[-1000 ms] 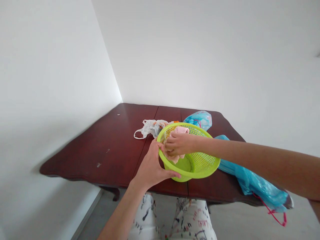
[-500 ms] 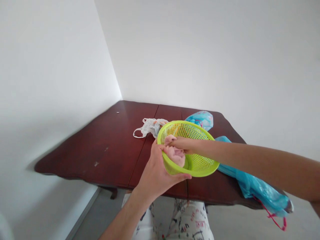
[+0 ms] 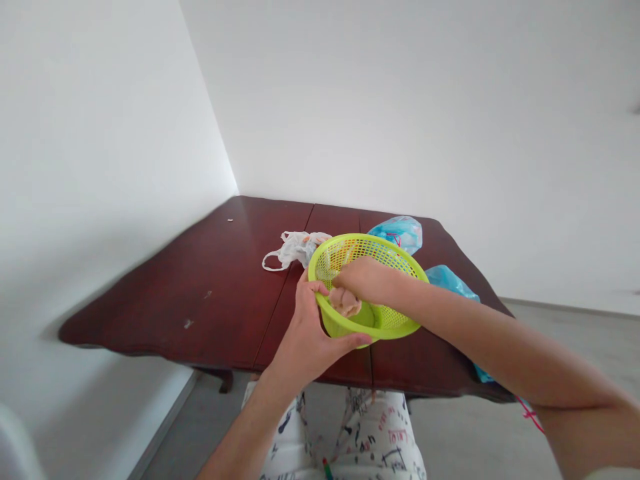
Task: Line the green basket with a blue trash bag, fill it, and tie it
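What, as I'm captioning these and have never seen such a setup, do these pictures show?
There is no machine here: you are seeing a person's own two bare hands. One camera worn on their head looks forward and down, so the forearms reach in from the bottom and right of the picture. The left hand grips the rim of a green mesh basket. The right hand is inside it, at a pale pink cloth; its fingers are mostly hidden, so I can't tell how firmly it holds on. Beyond the basket, on a dark red-brown table, lie a white plastic bag and a blue bag. Another blue bag is partly hidden behind the right arm.
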